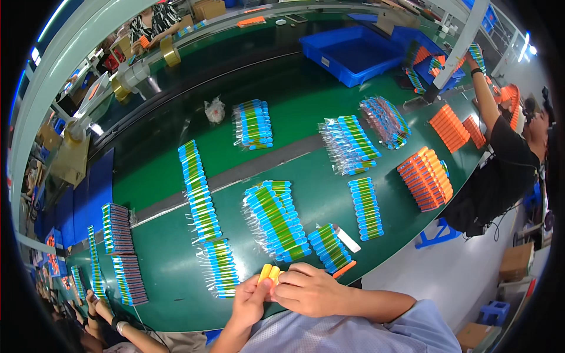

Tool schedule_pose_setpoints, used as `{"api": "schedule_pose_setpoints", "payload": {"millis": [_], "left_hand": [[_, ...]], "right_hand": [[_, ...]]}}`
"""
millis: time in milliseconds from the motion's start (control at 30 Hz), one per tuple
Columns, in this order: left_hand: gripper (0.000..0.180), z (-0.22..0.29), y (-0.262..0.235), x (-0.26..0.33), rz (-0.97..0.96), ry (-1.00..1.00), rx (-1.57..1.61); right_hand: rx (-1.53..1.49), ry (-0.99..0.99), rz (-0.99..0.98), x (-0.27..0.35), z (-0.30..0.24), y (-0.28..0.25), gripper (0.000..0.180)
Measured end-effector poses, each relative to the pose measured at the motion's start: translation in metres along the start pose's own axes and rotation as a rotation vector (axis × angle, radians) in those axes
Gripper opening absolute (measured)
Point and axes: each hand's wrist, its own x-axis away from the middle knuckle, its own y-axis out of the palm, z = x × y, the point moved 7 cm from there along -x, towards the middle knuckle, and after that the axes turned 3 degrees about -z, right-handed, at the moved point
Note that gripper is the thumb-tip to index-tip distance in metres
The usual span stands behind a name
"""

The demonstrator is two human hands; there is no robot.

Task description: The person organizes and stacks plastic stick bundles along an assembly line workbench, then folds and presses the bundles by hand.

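Note:
Close to my body at the table's near edge, my left hand (252, 298) pinches short yellow-orange tubes (270, 272) between thumb and fingers. My right hand (306, 290) is closed against the same tubes from the right; its fingers partly cover them. Just right of my hands lies a small row of blue-and-green wrapped sticks (331, 248), with a white strip (347, 239) and an orange stick (344, 269) along its edge. A larger heaped bundle of the blue-and-green sticks (275, 220) rests beyond my hands. To the left, another row (218, 267) shows clear wrapper ends sticking out.
Orange stick stacks (425, 179) stand at the right, near a co-worker's arm (485, 97). A blue bin (350, 56) sits on the far side. Clear-wrapped bundles (350, 144) lie across the green table (170, 267). Another person's hands (100, 306) work at lower left.

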Motion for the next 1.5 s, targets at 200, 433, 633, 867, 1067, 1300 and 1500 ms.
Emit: {"api": "schedule_pose_setpoints", "payload": {"millis": [200, 433, 633, 867, 1067, 1300, 1500], "left_hand": [[0.017, 0.011, 0.008, -0.004, -0.092, -0.052, 0.108], [0.03, 0.014, 0.011, -0.004, -0.343, 0.151, -0.065], [0.02, 0.002, 0.014, -0.002, -0.317, 0.175, -0.094], [0.011, 0.025, 0.005, 0.003, 0.033, 0.216, -0.259], [0.011, 0.008, -0.013, 0.008, 0.203, 0.233, -0.277], [0.02, 0.014, -0.011, 0.009, 0.285, 0.276, -0.317], [0.016, 0.025, -0.014, 0.007, 0.318, 0.299, -0.328]], "right_hand": [[-0.113, 0.066, 0.097, -0.001, 0.012, -0.013, 0.014], [-0.098, 0.046, 0.092, -0.002, 0.014, -0.008, 0.02], [-0.075, 0.026, 0.06, -0.005, 0.011, -0.005, 0.021], [-0.089, 0.014, 0.073, -0.002, 0.006, -0.003, 0.023], [-0.055, 0.013, 0.099, -0.005, 0.0, -0.001, 0.022], [-0.132, 0.032, 0.127, 0.002, -0.007, 0.009, 0.021], [-0.224, 0.131, 0.159, -0.004, 0.003, 0.002, 0.023]]}}
